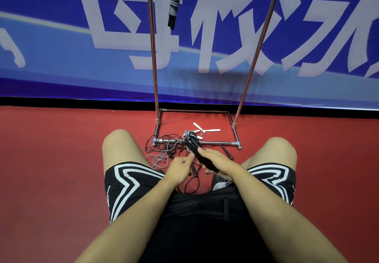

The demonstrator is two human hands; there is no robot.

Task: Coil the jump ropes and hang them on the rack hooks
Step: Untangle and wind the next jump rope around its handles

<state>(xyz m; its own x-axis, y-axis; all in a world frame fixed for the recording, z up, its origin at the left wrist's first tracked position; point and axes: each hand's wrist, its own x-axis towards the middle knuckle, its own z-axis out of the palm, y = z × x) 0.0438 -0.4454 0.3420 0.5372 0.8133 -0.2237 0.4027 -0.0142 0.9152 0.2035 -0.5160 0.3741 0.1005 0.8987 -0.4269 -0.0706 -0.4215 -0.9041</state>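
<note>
hands (pixel 217 163) around black rope handles (pixel 198 152)

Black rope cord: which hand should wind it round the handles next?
Left, probably. The right hand already grips the black handles, so it serves as anchor. The left hand pinches the black cord just beside them, placed to loop it round.

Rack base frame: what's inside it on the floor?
Inside the rack base frame: white jump-rope handles and some tangled cord on the red floor. The black handles the hands hold cover part of that tangle.
</note>
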